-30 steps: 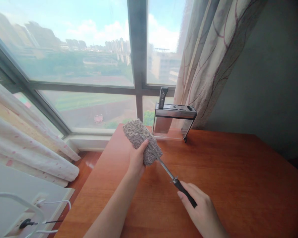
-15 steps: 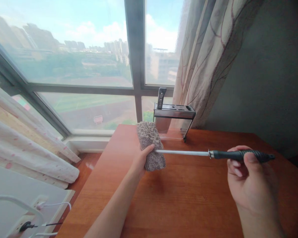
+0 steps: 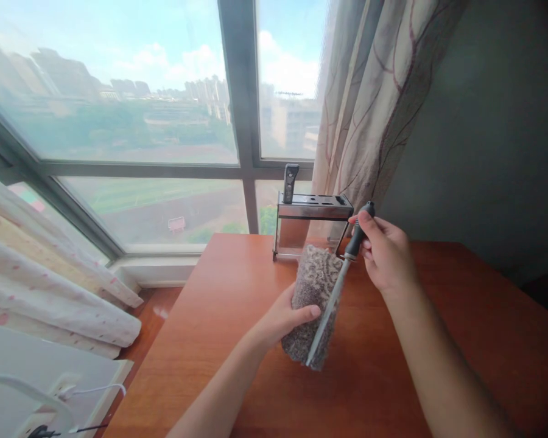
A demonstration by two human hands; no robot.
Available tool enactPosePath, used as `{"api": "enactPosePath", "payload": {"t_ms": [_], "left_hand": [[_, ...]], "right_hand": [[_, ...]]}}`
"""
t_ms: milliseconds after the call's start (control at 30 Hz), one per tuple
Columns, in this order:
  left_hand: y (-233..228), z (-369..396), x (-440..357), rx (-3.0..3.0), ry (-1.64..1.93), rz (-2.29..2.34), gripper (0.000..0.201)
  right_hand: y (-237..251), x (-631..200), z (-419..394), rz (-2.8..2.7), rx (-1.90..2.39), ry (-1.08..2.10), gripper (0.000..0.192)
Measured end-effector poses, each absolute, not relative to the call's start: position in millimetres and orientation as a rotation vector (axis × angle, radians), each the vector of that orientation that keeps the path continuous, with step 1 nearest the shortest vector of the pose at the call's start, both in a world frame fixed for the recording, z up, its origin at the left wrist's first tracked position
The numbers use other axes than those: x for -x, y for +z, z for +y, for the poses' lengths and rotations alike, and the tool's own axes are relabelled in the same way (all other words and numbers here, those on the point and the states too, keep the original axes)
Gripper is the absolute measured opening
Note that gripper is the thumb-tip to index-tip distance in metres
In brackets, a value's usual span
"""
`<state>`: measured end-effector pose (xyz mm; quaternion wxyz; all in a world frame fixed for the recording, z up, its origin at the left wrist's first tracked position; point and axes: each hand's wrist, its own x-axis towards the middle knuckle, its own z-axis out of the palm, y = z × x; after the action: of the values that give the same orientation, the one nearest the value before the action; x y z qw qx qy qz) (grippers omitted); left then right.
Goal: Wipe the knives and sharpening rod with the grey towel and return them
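My left hand [image 3: 285, 319] grips a grey-brown fuzzy cloth [image 3: 317, 280] above the table, its thumb across the front and the other fingers hidden behind. In my right hand [image 3: 386, 246] is a sharpening steel [image 3: 329, 313], held by its black handle near the knife block. The steel rod slants down to the left, its tip low in front of the cloth; whether rod and cloth touch along the whole length I cannot tell. Behind the cloth stands a clear-sided knife block [image 3: 317, 210] with a metal top. One black-handled knife [image 3: 290, 182] is upright in its left slot.
The brown wooden table [image 3: 201, 310] carries the block at its far edge. A large window [image 3: 141, 121] lies beyond, with curtains [image 3: 360, 109] on the right and left. Sockets with plugged-in cables [image 3: 66, 392] are at lower left.
My right hand has swung up and left, turning the steel from level to steeply slanted, handle up. My left hand has brought the cloth right and tilted it; the rod has left its thumb.
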<state>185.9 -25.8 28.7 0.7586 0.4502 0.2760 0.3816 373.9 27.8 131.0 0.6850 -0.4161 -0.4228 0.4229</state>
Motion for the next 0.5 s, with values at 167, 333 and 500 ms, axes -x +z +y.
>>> {"api": "enactPosePath", "payload": {"t_ms": [167,333,500], "left_hand": [[24.8,-30.1,-193.5,-1.125,0.781,0.580,0.066],[26.0,-29.6,-193.9,-1.028,0.882,0.588,0.056],[29.4,-29.9,-187.2,-0.863,0.950,0.569,0.056]], "right_hand": [[117.6,-362.8,52.3,-0.930,0.962,1.048,0.044],[105.6,-375.8,52.7,-0.921,0.892,1.151,0.039],[49.0,-373.4,32.4,-0.914,0.974,1.194,0.038]]}}
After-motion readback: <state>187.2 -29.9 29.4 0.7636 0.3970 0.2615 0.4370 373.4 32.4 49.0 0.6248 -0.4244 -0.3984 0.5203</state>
